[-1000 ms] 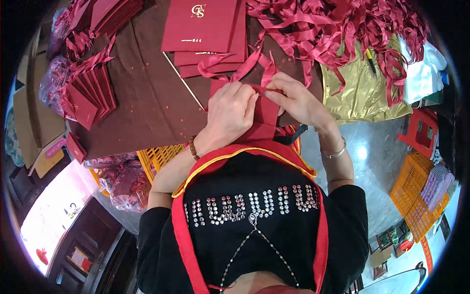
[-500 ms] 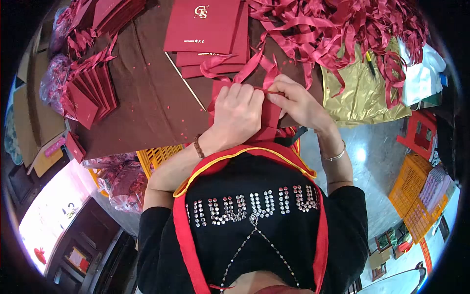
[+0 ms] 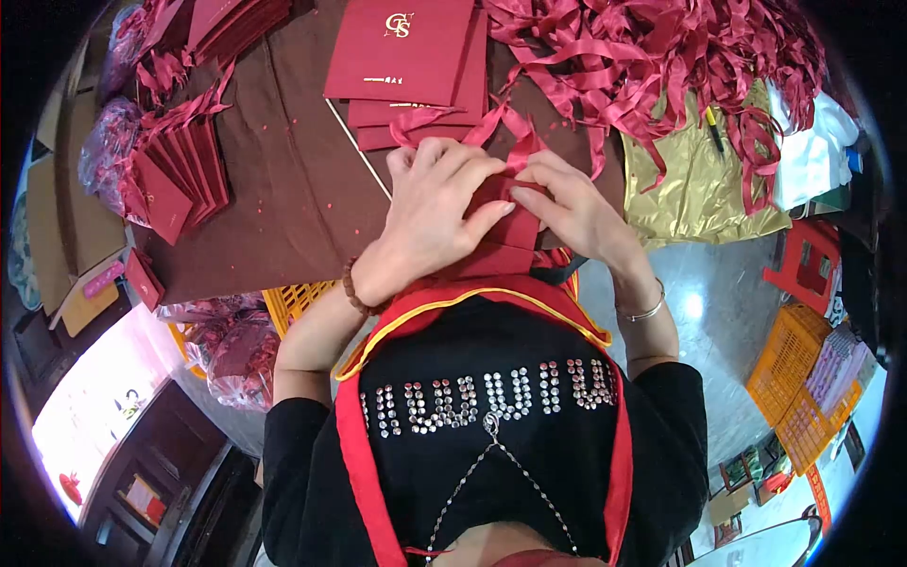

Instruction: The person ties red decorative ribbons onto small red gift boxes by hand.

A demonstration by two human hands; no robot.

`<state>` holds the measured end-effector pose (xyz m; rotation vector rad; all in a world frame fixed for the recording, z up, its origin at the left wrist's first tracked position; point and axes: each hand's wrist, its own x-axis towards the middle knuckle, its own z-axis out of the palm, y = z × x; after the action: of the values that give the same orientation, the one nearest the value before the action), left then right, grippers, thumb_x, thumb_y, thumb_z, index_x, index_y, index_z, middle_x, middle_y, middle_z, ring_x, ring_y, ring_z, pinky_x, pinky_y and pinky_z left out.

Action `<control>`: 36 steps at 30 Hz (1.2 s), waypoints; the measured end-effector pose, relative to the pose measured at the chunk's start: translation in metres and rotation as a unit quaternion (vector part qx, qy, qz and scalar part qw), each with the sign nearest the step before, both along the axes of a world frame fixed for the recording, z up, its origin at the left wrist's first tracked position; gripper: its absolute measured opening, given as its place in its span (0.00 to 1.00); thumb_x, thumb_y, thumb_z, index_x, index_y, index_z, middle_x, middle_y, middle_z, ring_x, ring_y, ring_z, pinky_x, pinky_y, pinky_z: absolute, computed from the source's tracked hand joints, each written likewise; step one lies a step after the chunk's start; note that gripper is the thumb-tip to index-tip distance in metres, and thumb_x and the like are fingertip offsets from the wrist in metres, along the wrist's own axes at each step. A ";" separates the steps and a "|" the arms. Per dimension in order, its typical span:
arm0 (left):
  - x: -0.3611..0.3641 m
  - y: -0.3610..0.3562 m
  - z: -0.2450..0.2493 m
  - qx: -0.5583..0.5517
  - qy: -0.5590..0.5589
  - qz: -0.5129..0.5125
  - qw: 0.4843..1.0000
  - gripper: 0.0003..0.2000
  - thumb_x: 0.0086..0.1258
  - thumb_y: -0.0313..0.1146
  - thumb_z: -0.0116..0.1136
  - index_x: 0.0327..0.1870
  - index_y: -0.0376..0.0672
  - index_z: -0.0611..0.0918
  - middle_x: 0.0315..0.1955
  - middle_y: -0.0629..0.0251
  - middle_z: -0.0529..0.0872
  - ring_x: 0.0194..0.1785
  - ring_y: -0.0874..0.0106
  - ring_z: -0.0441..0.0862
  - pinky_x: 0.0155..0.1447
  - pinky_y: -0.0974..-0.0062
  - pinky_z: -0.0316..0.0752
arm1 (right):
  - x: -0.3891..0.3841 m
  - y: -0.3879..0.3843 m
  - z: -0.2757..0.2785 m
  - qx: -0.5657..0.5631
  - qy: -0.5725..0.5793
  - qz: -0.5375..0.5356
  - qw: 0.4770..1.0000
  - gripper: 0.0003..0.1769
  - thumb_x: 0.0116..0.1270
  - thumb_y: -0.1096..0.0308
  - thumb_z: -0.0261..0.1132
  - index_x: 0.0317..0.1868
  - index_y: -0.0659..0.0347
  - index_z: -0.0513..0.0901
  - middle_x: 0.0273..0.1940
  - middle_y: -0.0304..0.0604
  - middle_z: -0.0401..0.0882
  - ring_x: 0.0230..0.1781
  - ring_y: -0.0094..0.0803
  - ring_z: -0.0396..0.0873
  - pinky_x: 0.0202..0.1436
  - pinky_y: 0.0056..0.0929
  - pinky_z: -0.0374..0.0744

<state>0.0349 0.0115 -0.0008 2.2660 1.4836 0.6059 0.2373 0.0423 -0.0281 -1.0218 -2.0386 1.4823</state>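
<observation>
A dark red paper bag (image 3: 518, 230) with a satin ribbon (image 3: 519, 134) at its top lies at the table's near edge, mostly covered by my hands. My left hand (image 3: 436, 200) reaches over it from the left, fingers bent and thumb pointing right, gripping near its upper edge. From the right, my right hand (image 3: 578, 210) pinches the same edge between thumb and fingers. Both thumb tips are close together, and the exact fold or knot between them is hidden. Just beyond the hands lie flat red bags (image 3: 402, 57) with a gold logo.
A big heap of red ribbons (image 3: 661, 57) covers the back right, beside a gold plastic sheet (image 3: 685, 189) with a pen (image 3: 714, 130). A thin stick (image 3: 359, 146) lies left of the flat bags. Bundled small bags (image 3: 184, 175) stand at left; orange crates (image 3: 803, 378) are at lower right.
My left hand has loosened from a fist, its thumb now stretched toward the right thumb. My right hand keeps its pinch, barely shifted. The view has moved slightly.
</observation>
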 end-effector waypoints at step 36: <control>-0.008 0.062 0.005 -0.592 -0.147 -0.032 0.792 0.10 0.57 0.34 0.56 0.23 0.37 0.81 0.18 0.81 0.68 0.24 0.85 0.61 0.26 0.79 0.53 | -0.019 -0.029 0.031 0.124 -0.054 -0.089 0.987 0.11 0.58 0.67 0.67 0.39 0.62 0.78 0.39 0.48 0.74 0.36 0.49 0.77 0.37 0.42 0.78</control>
<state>0.0267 0.0732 0.0042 1.1415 1.0909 -0.0650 0.2186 0.0137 0.0027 -1.1663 -2.0801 1.0729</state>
